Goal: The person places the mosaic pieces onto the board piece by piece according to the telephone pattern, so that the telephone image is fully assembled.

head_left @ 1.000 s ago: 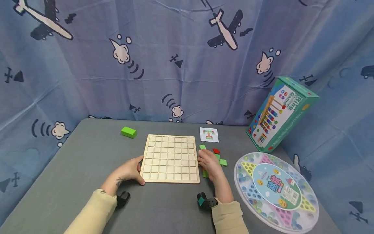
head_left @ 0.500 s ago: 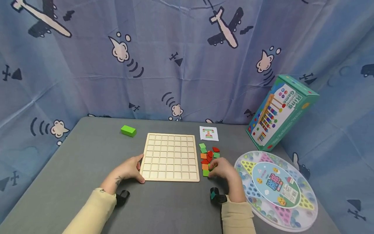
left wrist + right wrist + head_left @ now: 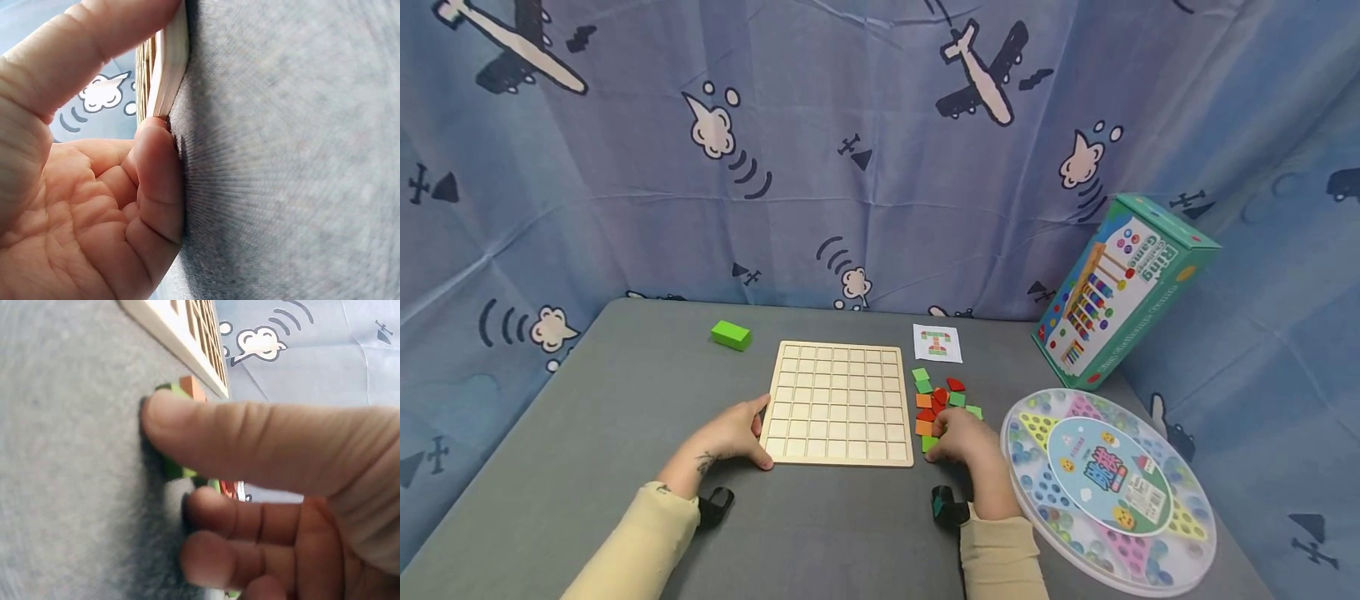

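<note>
My left hand (image 3: 733, 435) grips the near left corner of a pale wooden grid board (image 3: 838, 404), which lies flat on the grey table. In the left wrist view its fingers (image 3: 156, 162) curl against the board edge (image 3: 170, 69). On the other side of the board, my right hand (image 3: 964, 440) pinches a green square tile (image 3: 928, 444) at the near end of a small group of tiles. The thumb (image 3: 175, 419) covers much of that tile in the right wrist view. Orange tiles (image 3: 923, 427) and red tiles (image 3: 940, 395) lie just beyond the hand.
A pattern card (image 3: 937, 342) lies behind the tiles. A bright green block (image 3: 731, 335) stands at the back left. To the right are a round Chinese checkers set (image 3: 1112, 475) and a tall green game box (image 3: 1123, 292), before a blue patterned curtain (image 3: 790, 233).
My right hand first drew back to the right, uncovering the orange and red tiles, then shifted slightly left to the nearest green tile. The left hand stays on the board.
</note>
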A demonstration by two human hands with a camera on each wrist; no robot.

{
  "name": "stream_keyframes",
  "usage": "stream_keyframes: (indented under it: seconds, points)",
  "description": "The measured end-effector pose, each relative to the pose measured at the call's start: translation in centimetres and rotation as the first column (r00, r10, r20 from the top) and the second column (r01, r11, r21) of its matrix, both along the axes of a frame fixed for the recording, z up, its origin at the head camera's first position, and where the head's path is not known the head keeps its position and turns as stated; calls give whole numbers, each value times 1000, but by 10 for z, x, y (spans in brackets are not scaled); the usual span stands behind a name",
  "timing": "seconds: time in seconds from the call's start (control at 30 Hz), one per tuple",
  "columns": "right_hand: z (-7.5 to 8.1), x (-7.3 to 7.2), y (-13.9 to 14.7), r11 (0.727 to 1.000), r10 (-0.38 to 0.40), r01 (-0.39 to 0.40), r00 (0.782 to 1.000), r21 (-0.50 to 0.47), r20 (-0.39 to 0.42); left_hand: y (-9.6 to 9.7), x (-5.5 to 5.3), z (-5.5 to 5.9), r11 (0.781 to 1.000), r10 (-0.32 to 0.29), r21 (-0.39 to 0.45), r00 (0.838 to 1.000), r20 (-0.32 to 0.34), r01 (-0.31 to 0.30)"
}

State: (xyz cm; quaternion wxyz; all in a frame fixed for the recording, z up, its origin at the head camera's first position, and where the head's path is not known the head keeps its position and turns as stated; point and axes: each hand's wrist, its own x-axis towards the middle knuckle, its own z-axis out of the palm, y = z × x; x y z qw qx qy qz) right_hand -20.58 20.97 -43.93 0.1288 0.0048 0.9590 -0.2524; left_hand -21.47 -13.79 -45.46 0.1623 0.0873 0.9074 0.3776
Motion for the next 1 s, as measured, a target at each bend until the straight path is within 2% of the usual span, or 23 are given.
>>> stream_keyframes:
  seconds: [0.07, 0.17, 0.23, 0.3, 0.33, 0.4, 0.5, 0.63, 0.77, 0.8, 0.87, 0.93, 1.0]
  points:
    - [0, 0, 1, 1000, 25, -24, 1000, 19, -17, -1, 0, 0, 1000, 2, 2, 1000, 0, -2]
    - [2, 1, 4, 998, 53, -54, 998, -14, -37, -1, 0, -1, 1000, 10, 7, 1000, 1, -10]
    - [4, 0, 7, 995, 41, -45, 998, -91, -45, -1, 0, -1, 1000, 9, 4, 1000, -1, -9]
    - [5, -2, 10, 976, 22, -36, 998, -214, -66, -1, 0, -1, 1000, 8, 4, 1000, -1, -8]
    - [5, -3, 10, 957, 6, -28, 997, -288, -76, -1, 0, -1, 1000, 9, 8, 1000, 1, -9]
    - [4, -6, 9, 903, -22, -25, 994, -430, -104, -1, 0, -1, 1000, 10, 13, 1000, 6, -10]
    - [2, -10, 3, 798, -56, -43, 988, -602, -144, -1, 0, -1, 1000, -3, 22, 1000, 7, 3]
    - [0, -22, -10, 666, -87, -66, 982, -743, -165, -1, 0, 0, 1000, -7, 21, 1000, -2, 7]
    - [0, -40, -19, 544, -107, -35, 988, -838, -111, -1, 0, 0, 1000, 0, 21, 1000, -7, 0]
    - [0, -45, -21, 524, -115, -21, 989, -851, -96, -1, 0, 0, 1000, 0, 22, 1000, -7, 0]
    - [0, -55, -24, 505, -132, -2, 988, -863, -80, -1, 1, -1, 1000, 3, 22, 1000, -4, -3]
    - [0, -65, -27, 511, -149, 17, 986, -859, -69, 0, 1, -1, 1000, 6, 21, 1000, -2, -6]
    - [-1, -74, -29, 535, -157, 31, 986, -845, -63, 0, 1, -2, 1000, 6, 20, 1000, -6, -6]
